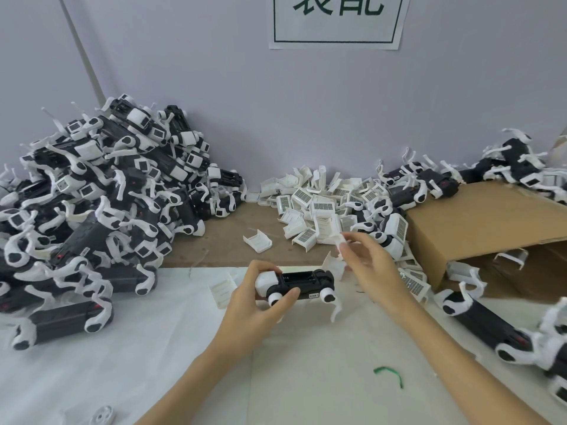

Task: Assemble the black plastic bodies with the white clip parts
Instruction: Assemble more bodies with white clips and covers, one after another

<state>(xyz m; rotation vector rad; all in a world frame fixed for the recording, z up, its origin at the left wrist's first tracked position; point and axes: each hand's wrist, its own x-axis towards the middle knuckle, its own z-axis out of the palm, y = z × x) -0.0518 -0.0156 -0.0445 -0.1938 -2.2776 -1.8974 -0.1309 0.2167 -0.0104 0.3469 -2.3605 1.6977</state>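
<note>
Fitting step: left hand (260,297) gripped black body (302,285); right hand (369,259) pinched seemingly white clip (339,240) above body, awaiting seating.

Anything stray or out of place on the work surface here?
A green curled scrap lies alone on the white sheet, matching none of the black and white parts. A single white clip part sits apart from its pile.
</note>
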